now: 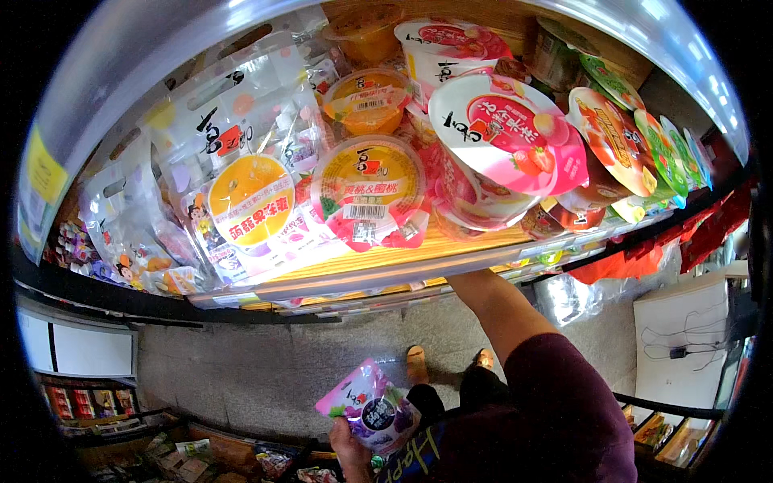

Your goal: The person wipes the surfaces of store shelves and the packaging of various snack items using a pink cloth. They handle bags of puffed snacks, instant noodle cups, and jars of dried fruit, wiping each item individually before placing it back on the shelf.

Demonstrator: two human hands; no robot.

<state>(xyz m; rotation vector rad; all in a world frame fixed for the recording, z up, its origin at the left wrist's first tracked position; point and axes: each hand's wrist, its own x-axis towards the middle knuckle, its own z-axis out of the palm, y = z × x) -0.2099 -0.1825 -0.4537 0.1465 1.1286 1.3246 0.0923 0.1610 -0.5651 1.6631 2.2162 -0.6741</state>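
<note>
At the bottom, my left hand [349, 444] grips a purple and pink snack pouch [377, 410] by its edge, low in front of my body. My right arm reaches forward beneath the front edge of a wooden shelf [386, 259], so my right hand is hidden. On that shelf, above the arm, stand a tilted jelly cup with a pink and white lid [513, 133], a round yellow fruit jelly cup [368, 181] and a clear handled bag of jelly [241, 181]. Further cups with brown and green lids stand on the right.
A lower shelf edge [374, 296] runs under the upper one. Red bags [628, 265] hang at the right. Behind me are bins of packaged goods [187, 459] and a white cabinet [682, 344] with loose cables. My feet stand on the grey floor [253, 368].
</note>
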